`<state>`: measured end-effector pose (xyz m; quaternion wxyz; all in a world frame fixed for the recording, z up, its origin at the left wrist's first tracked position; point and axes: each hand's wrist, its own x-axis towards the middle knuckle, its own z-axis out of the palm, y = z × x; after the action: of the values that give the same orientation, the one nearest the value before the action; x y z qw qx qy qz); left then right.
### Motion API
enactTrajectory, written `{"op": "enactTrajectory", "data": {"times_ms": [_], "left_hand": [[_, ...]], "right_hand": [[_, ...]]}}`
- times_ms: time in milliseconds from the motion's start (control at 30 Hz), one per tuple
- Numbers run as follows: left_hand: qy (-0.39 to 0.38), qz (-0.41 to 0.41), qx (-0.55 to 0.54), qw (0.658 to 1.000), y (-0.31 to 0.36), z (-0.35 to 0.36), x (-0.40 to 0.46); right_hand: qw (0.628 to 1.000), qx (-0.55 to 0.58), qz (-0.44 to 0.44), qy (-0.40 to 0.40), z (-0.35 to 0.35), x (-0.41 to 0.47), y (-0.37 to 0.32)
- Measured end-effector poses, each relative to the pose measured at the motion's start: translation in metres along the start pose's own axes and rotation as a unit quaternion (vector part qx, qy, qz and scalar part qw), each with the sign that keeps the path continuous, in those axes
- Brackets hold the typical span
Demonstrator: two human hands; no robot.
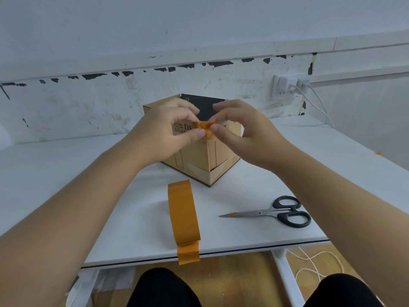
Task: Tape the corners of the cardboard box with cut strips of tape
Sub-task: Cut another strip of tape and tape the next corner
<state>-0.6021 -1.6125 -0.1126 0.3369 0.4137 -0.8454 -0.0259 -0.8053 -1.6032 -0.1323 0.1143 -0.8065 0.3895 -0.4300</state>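
Observation:
A brown cardboard box (199,160) stands on the white table (66,173) with one corner turned toward me. A short orange strip of tape (204,127) is held just above that near top corner. My left hand (174,131) pinches the strip's left end and my right hand (239,129) pinches its right end. The strip looks crumpled between my fingers. An orange tape roll (182,212) stands on edge in front of the box, its loose end hanging over the table's front edge.
Black-handled scissors (272,212) lie shut on the table to the right of the roll. A wall socket with a white cable (287,86) is behind the box at the right. My knees show below the table edge.

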Motion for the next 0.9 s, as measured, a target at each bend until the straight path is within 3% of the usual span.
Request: {"op": "enactTrajectory", "data": {"times_ms": [167,400,600,900], "left_hand": [[0.019,-0.024,-0.079,0.996,0.011,-0.001,-0.015],[-0.072,-0.113,-0.135,0.982,0.004,0.009,-0.022],[-0.065,-0.189,-0.237,0.951,-0.004,0.024,-0.027],[-0.054,-0.185,-0.259,0.946,-0.013,0.035,-0.032]], "right_hand": [[0.999,0.034,0.016,0.028,0.001,-0.009,-0.011],[0.994,0.077,0.080,0.000,0.016,-0.021,-0.013],[0.988,0.080,0.129,0.001,0.027,-0.027,-0.007],[0.986,0.065,0.155,0.023,0.042,-0.025,0.003]]}}
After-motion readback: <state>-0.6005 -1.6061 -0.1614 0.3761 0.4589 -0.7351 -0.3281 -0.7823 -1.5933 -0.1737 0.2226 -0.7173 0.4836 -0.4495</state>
